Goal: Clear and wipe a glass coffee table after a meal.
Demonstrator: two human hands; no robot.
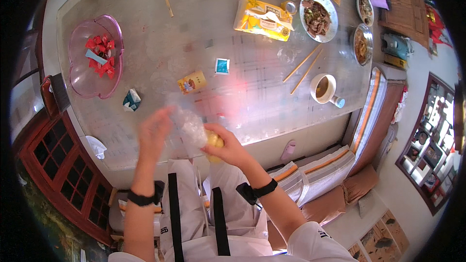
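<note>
My right hand [225,147] grips a clear plastic bag [193,129] at the table's near edge, around its lower part where yellow, rounded contents [214,142] show. My left hand [156,125], blurred, is at the bag's loose upper end; whether its fingers pinch the film cannot be made out. Beyond the bag lie a yellow printed packet [192,82] and a small blue-and-white sachet [222,66]. A crumpled dark green and white packet [131,100] rests to the left of them.
On the table [153,54] stand a pink bowl [74,72] of red-wrapped pieces, a yellow tissue pack [264,18], a plate of food [332,12] and a white cup [314,87] with brown liquid. Chopsticks [302,63] lie between. A striped-covered bench [327,167] is at the right.
</note>
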